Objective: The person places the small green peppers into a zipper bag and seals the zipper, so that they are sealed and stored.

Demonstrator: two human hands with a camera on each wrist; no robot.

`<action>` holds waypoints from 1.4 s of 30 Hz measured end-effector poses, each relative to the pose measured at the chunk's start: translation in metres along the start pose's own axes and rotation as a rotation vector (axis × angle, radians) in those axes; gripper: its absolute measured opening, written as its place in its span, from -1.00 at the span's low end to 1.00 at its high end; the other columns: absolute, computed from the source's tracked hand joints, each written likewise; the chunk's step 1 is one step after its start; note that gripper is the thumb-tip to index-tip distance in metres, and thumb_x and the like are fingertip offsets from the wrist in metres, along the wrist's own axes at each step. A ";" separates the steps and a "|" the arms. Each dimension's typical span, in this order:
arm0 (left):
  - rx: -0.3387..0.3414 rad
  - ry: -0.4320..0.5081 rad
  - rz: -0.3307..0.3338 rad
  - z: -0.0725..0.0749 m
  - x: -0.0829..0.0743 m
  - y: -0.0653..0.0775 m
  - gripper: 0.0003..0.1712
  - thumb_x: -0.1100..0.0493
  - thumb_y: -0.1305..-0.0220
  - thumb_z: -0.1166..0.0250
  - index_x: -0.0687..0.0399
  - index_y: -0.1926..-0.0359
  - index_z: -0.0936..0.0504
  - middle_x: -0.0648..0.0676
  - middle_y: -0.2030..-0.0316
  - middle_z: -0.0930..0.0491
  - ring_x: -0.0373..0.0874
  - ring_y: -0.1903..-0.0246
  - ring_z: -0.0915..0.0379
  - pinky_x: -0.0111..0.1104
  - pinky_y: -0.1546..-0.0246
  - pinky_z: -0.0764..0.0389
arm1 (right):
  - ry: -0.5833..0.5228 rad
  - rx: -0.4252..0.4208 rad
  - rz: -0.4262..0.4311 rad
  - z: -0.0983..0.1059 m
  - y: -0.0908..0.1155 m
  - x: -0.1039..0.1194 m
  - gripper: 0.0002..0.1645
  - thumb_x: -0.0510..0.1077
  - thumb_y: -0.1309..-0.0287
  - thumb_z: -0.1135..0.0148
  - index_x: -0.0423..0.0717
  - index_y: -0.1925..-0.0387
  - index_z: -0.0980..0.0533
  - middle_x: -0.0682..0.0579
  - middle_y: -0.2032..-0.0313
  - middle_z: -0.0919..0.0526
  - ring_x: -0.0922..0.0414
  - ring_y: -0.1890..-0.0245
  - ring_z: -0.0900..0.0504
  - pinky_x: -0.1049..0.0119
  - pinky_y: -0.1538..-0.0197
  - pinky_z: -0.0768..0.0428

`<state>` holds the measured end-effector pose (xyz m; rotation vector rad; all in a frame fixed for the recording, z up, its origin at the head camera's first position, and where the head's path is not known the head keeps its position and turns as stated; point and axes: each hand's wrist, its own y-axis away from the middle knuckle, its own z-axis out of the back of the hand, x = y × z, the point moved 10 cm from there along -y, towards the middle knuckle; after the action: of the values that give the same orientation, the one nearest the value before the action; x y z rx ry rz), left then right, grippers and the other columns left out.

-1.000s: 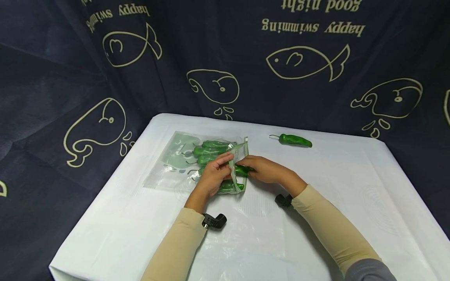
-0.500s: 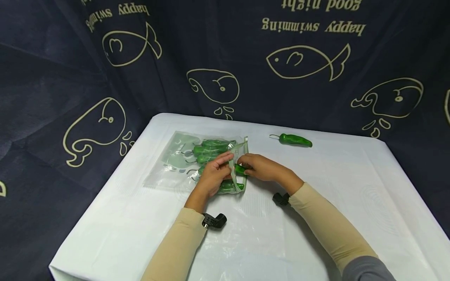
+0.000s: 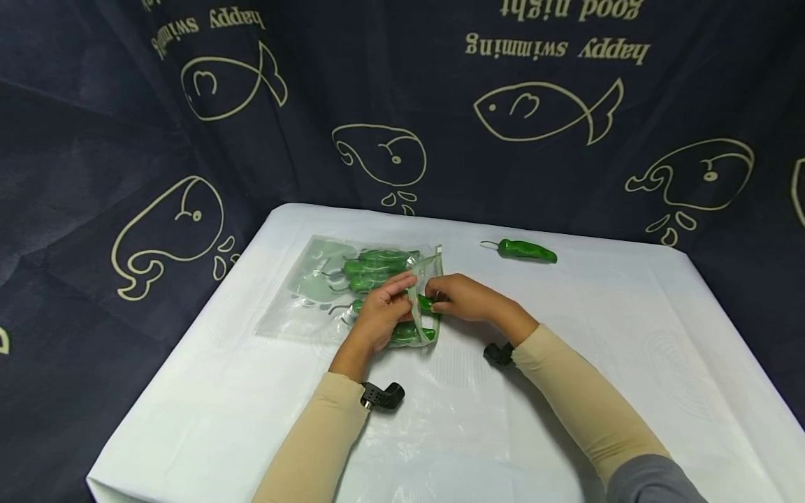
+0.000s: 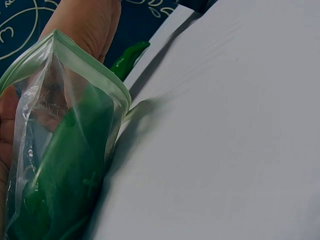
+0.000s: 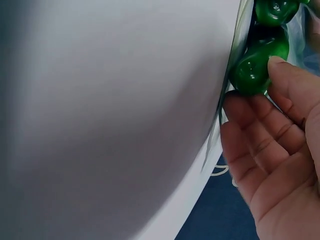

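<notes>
A clear zip bag (image 3: 283,316) with a green-edged mouth lies on the white table, holding several green peppers (image 3: 377,267) with stems toward its closed end. My left hand (image 3: 381,316) holds the bag's upper layer near the mouth, which gapes toward the right. At that opening my right hand (image 3: 464,296) pinches the tip of a green pepper (image 5: 252,72), thumb on top and fingers beneath; most of this pepper is inside the bag. In the left wrist view, the raised bag rim (image 4: 92,65) stands in front of the right hand, with pepper showing through the plastic.
One loose green pepper (image 3: 527,251) lies on the white-covered table (image 3: 604,307) toward the back right. Dark curtain (image 3: 440,91) with fish and whale drawings hangs behind the table. Black wrist cameras (image 3: 385,396) sit on both forearms.
My right hand has moved slightly left, pushing the pepper deeper into the bag, so less of it shows outside the mouth. The left hand stays in place on the bag.
</notes>
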<state>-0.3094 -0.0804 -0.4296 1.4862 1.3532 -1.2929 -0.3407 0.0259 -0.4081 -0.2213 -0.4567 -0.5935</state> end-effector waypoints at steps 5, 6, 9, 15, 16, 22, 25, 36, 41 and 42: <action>-0.015 0.001 0.002 0.001 -0.001 0.000 -0.43 0.56 -0.23 -0.09 0.45 -0.29 -0.43 0.09 -0.41 -0.25 -0.29 0.27 -0.37 -0.45 0.35 -0.64 | -0.008 0.013 0.001 -0.002 -0.001 0.001 -0.85 -0.20 -0.26 -0.33 -0.05 0.15 -0.56 0.11 0.18 -0.65 0.20 0.19 -0.59 0.21 0.12 -0.59; -0.019 0.002 0.005 0.001 -0.001 0.000 -0.43 0.57 -0.22 -0.09 0.45 -0.29 -0.43 0.08 -0.41 -0.26 -0.29 0.27 -0.37 -0.45 0.35 -0.64 | -0.011 0.015 -0.001 -0.002 -0.001 0.002 -0.85 -0.21 -0.26 -0.33 -0.05 0.15 -0.56 0.10 0.17 -0.65 0.18 0.18 -0.60 0.21 0.11 -0.59; -0.026 0.007 0.010 0.001 0.000 0.000 -0.44 0.57 -0.22 -0.08 0.45 -0.28 -0.44 0.07 -0.40 -0.27 -0.29 0.28 -0.37 -0.45 0.36 -0.64 | -0.024 0.026 -0.018 -0.003 0.000 0.001 -0.82 -0.25 -0.26 -0.32 -0.06 0.12 -0.56 0.07 0.12 -0.66 0.14 0.14 -0.62 0.20 0.07 -0.61; -0.031 0.009 0.010 0.002 0.000 0.000 -0.43 0.58 -0.21 -0.08 0.45 -0.28 -0.45 0.08 -0.40 -0.26 -0.29 0.28 -0.36 -0.45 0.36 -0.64 | -0.039 0.044 -0.026 -0.005 0.001 0.001 -0.75 -0.34 -0.24 -0.28 -0.09 0.06 -0.54 0.04 0.07 -0.65 0.13 0.16 -0.61 0.20 0.09 -0.60; -0.031 0.009 0.010 0.002 0.000 0.000 -0.44 0.58 -0.21 -0.08 0.45 -0.27 -0.45 0.08 -0.40 -0.26 -0.29 0.27 -0.36 -0.45 0.36 -0.64 | -0.036 0.045 -0.023 -0.005 0.001 0.001 -0.74 -0.34 -0.24 -0.28 -0.09 0.06 -0.54 0.04 0.07 -0.64 0.14 0.17 -0.61 0.20 0.10 -0.60; -0.026 0.011 0.013 0.001 0.001 0.000 -0.44 0.58 -0.23 -0.08 0.44 -0.28 -0.45 0.10 -0.41 -0.26 -0.28 0.26 -0.36 -0.47 0.36 -0.63 | -0.040 0.057 -0.018 -0.006 0.001 0.001 -0.71 -0.37 -0.22 -0.26 -0.11 0.04 -0.53 0.05 0.12 -0.63 0.18 0.25 -0.55 0.22 0.16 -0.56; -0.026 0.008 0.013 0.001 0.000 0.000 -0.44 0.59 -0.23 -0.08 0.45 -0.28 -0.44 0.10 -0.41 -0.26 -0.28 0.27 -0.36 -0.48 0.36 -0.62 | -0.044 0.062 -0.027 -0.007 0.001 0.000 -0.71 -0.37 -0.23 -0.26 -0.10 0.04 -0.52 0.05 0.13 -0.63 0.17 0.25 -0.54 0.22 0.16 -0.56; -0.021 0.010 0.022 0.000 0.000 -0.001 -0.42 0.58 -0.22 -0.08 0.49 -0.30 -0.39 0.08 -0.41 -0.25 -0.29 0.26 -0.35 -0.47 0.36 -0.63 | -0.011 0.042 -0.052 -0.007 -0.003 -0.005 -0.79 -0.29 -0.25 -0.30 -0.09 0.09 -0.56 0.06 0.14 -0.64 0.16 0.21 -0.55 0.18 0.09 -0.56; -0.018 0.011 0.027 0.000 0.000 0.000 -0.42 0.57 -0.23 -0.08 0.49 -0.31 -0.38 0.08 -0.41 -0.24 -0.28 0.27 -0.35 -0.47 0.37 -0.62 | -0.001 0.036 -0.071 -0.006 -0.006 -0.005 -0.83 -0.26 -0.24 -0.32 -0.10 0.13 -0.59 0.07 0.18 -0.64 0.18 0.24 -0.54 0.19 0.11 -0.56; -0.018 0.011 0.028 0.000 0.000 0.000 -0.42 0.57 -0.22 -0.08 0.50 -0.31 -0.38 0.08 -0.41 -0.24 -0.28 0.26 -0.35 -0.47 0.38 -0.62 | 0.001 0.036 -0.074 -0.006 -0.007 -0.005 -0.84 -0.25 -0.24 -0.33 -0.10 0.14 -0.59 0.07 0.20 -0.64 0.17 0.26 -0.54 0.19 0.12 -0.56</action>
<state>-0.3094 -0.0807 -0.4293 1.4967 1.3433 -1.2533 -0.3464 0.0203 -0.4147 -0.1709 -0.4757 -0.6572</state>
